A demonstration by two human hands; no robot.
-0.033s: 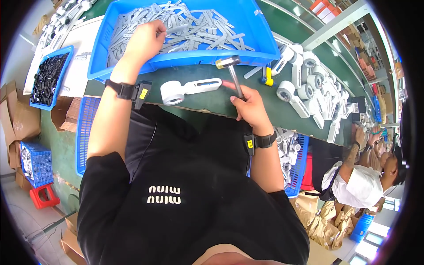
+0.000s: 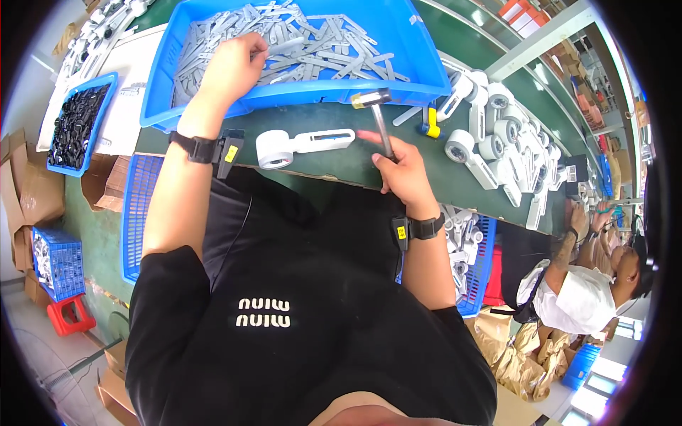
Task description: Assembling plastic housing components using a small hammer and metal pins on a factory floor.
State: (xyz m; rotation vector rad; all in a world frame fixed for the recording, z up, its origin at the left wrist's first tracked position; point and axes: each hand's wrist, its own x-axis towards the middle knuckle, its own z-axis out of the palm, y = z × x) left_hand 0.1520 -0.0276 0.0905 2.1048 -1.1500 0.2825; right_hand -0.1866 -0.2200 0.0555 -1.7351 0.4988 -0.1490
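My left hand reaches into a large blue bin, its fingers pinched on a flat grey strip. Many similar strips lie loosely around it in the bin. In my right hand is a small hammer, gripped by the handle with its two-faced head up. The index finger points left, its tip close to the end of a white handheld fan. That fan lies on the green table in front of me, round head to the left, with a long dark slot along its handle.
Several more white fans are piled on the table at the right, beside a yellow-and-black object. A blue tray of black parts stands at left. Blue crates sit below the table edge. A co-worker is at far right.
The hammer head has shifted very slightly to the right. Otherwise both hands and the fan stand nearly as before.
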